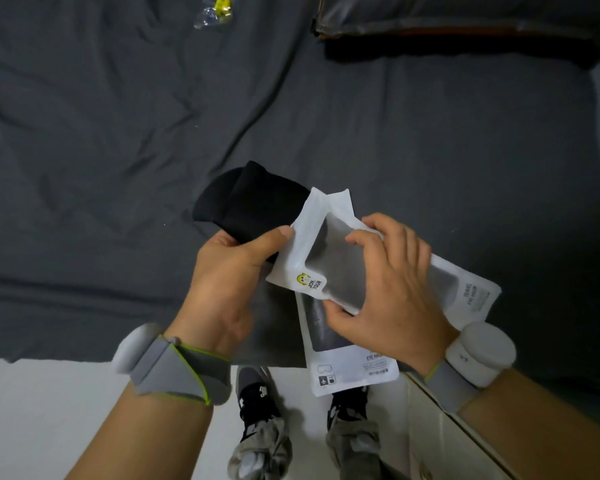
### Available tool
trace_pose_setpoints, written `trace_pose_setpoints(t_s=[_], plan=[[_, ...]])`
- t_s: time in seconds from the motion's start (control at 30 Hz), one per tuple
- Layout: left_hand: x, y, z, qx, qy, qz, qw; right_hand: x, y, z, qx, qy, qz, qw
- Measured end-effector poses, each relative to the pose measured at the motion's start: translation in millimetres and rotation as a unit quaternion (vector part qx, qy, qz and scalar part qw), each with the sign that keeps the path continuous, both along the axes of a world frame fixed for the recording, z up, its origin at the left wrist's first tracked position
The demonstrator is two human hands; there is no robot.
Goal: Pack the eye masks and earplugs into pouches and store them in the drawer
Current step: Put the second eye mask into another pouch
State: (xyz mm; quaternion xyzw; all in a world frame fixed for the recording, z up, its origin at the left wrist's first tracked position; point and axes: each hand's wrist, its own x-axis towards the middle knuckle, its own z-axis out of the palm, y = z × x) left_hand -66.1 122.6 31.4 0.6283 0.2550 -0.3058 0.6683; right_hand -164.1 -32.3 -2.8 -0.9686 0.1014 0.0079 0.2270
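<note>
Left hand (229, 271) grips the black eye mask (246, 199), thumb pressed along the edge of the white pouch (329, 251) at its open mouth; the mask looks partly fed into the opening, though the overlap hides how far. Right hand (388, 289) clamps the same pouch from above, fingers curled over the clear window, thumb under the lower edge. Pouch is tilted, held above the bed edge. A second white pouch (354, 362) lies flat just beneath it, overhanging the edge of the dark grey bedsheet (118, 150). Both wrists carry grey straps with white pucks. Small clear bag with yellow earplugs (215, 8) sits well apart at the far side of the bed. Dark pillow (465, 22) top right.
</note>
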Motion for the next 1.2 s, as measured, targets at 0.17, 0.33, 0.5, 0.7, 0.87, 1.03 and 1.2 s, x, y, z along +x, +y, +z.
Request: trace_pose_setpoints(t_s=[0.17, 0.33, 0.5, 0.7, 0.87, 1.03, 1.2], plan=[[0, 18, -1, 0.073, 0.086, -0.111, 0.987, -9, -8, -6, -0.016, 0.022, 0.004, 1.000], [15, 26, -28, -0.151, 0.265, 0.023, 0.952, -10, -7, -9, -0.021, 0.032, 0.026, 0.999], [20, 15, -49, -0.201, 0.202, 0.101, 0.953, -9, -3, -7, -0.020, 0.026, 0.022, 0.999], [-5, 7, -35, -0.069, 0.056, 0.080, 0.993, -10, 0, -9, -0.022, 0.027, 0.017, 0.999], [-30, -3, -23, -0.006, 0.000, 0.056, 0.998, -17, 6, -10, -0.004, 0.035, 0.032, 0.999], [-24, 12, -33, -0.108, 0.124, 0.105, 0.981, -22, -1, -12, 0.004, 0.049, 0.014, 0.999], [-8, 25, -42, -0.222, 0.255, 0.093, 0.937, -29, 2, -11, 0.021, 0.066, 0.038, 0.997]])
